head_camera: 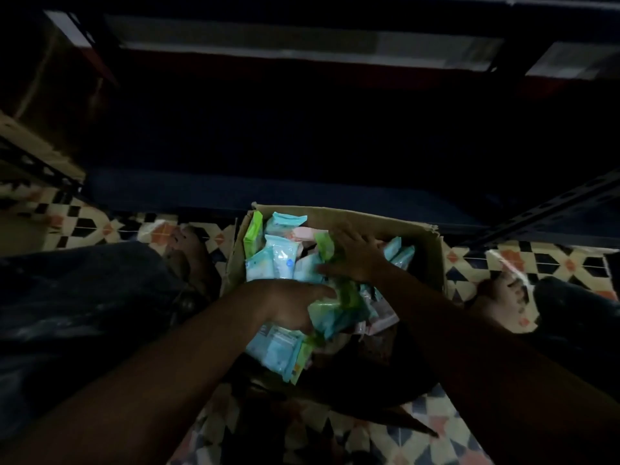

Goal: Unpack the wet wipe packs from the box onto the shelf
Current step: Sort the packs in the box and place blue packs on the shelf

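An open cardboard box [432, 260] sits on the tiled floor between my knees, filled with several wet wipe packs [280, 260] in light blue, green and pink. My left hand [292, 305] reaches in from the left, fingers and thumb curled around a bundle of green and blue packs [335, 312] at the box's middle. My right hand [355, 256] lies over the same bundle from the right, fingers spread and pressing on the packs. The dark shelf [268, 193] runs low just behind the box.
Patterned floor tiles [110, 226] surround the box. My legs in dark trousers [84, 297] and bare feet flank it left and right. A perforated metal shelf upright [550, 206] slants at the right. The shelf interior is very dark.
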